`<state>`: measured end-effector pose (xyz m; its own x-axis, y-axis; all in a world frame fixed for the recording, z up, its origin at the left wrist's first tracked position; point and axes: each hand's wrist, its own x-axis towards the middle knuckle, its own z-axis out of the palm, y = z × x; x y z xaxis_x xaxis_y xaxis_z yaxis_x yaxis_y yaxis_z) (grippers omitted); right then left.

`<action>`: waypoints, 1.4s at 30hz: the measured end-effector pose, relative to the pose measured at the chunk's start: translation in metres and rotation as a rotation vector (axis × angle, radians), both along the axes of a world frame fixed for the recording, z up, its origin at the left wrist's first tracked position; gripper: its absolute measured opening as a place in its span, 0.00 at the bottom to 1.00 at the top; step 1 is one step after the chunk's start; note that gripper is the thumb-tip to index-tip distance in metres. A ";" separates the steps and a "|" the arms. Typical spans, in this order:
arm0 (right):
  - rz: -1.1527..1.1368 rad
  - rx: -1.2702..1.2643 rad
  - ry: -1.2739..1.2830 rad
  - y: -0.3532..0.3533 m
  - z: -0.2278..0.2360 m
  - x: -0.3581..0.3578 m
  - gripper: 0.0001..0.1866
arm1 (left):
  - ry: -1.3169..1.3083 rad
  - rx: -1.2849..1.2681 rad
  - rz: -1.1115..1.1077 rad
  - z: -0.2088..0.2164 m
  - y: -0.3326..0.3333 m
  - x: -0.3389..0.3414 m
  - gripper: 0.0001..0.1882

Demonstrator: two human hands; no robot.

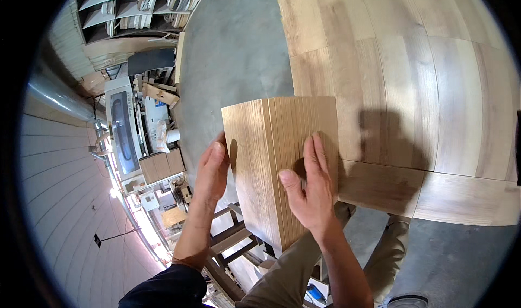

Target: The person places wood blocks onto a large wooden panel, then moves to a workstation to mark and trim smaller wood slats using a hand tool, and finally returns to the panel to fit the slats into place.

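A tall stack of wood-grain boards (251, 172) stands in front of me, its many layered edges turned to the right. My right hand (313, 194) lies against those edges with its fingers stretched out and its thumb apart. Beside the stack's left edge is my left hand (210, 172), thumb raised and fingers extended along the side. Some of its fingertips are hidden, and whether they touch the boards I cannot tell. Neither hand is wrapped round anything.
To the right, wood-grain panels (404, 58) lie edge to edge in a wide surface. Grey floor (233, 47) shows beyond the stack. A dark frame (230, 237) is below left. A machine (124, 129) and shelves of edging rolls (135, 6) stand at left.
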<state>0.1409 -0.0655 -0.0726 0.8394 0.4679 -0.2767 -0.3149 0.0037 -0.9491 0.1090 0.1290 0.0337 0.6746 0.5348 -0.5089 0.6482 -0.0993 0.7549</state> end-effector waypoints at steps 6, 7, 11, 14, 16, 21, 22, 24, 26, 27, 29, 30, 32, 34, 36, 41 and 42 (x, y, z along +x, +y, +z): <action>0.016 -0.027 0.018 0.017 0.013 0.003 0.52 | 0.084 -0.385 0.195 -0.019 0.027 -0.007 0.31; 0.011 -0.058 0.015 0.018 0.013 0.004 0.53 | 0.124 -0.405 0.160 -0.020 0.024 -0.003 0.30; -0.013 -0.130 -0.049 0.022 0.017 0.001 0.53 | 0.116 -0.460 0.157 -0.023 0.022 -0.001 0.28; -0.078 -0.162 -0.089 0.026 0.020 0.001 0.52 | 0.117 -0.499 0.200 -0.024 0.021 -0.003 0.27; -0.090 -0.216 -0.130 0.026 0.020 0.003 0.48 | 0.105 -0.516 0.207 -0.027 0.022 -0.004 0.26; -0.073 -0.255 -0.107 0.025 0.022 0.006 0.45 | 0.101 -0.517 0.246 -0.028 0.022 -0.005 0.25; -0.077 -0.266 -0.105 0.025 0.022 0.006 0.44 | 0.103 -0.510 0.240 -0.028 0.020 -0.004 0.25; -0.089 -0.263 -0.129 0.024 0.019 0.006 0.44 | 0.098 -0.509 0.237 -0.029 0.018 -0.002 0.25; -0.100 -0.262 -0.153 0.022 0.020 0.007 0.43 | 0.095 -0.523 0.210 -0.029 0.016 -0.001 0.26; -0.081 -0.272 -0.140 0.022 0.021 0.008 0.43 | 0.091 -0.529 0.216 -0.029 0.017 -0.002 0.26; -0.058 -0.293 -0.134 0.021 0.024 0.008 0.42 | 0.100 -0.531 0.197 -0.032 0.018 -0.003 0.27; -0.074 -0.313 -0.146 0.022 0.025 0.008 0.41 | 0.095 -0.543 0.200 -0.032 0.016 -0.004 0.27; -0.084 -0.345 -0.166 0.023 0.029 0.008 0.39 | 0.059 -0.469 0.213 -0.031 0.009 -0.004 0.25; -0.221 -0.315 -0.204 0.025 0.035 0.009 0.32 | -0.046 -0.436 0.198 -0.030 0.002 -0.001 0.24; -0.280 -0.305 -0.230 0.026 0.035 0.012 0.27 | -0.149 -0.399 0.185 -0.028 -0.004 0.000 0.23; -0.398 -0.245 -0.271 0.033 0.034 0.012 0.15 | -0.188 -0.418 0.213 -0.030 -0.006 -0.004 0.23; -0.404 -0.250 -0.289 0.033 0.034 0.012 0.14 | -0.191 -0.424 0.221 -0.030 -0.007 -0.004 0.23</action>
<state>0.1530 -0.0321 -0.0384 0.9966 0.0432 -0.0695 -0.0615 -0.1662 -0.9842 0.1053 0.1219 0.0041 0.6708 0.4483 -0.5908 0.4661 0.3648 0.8060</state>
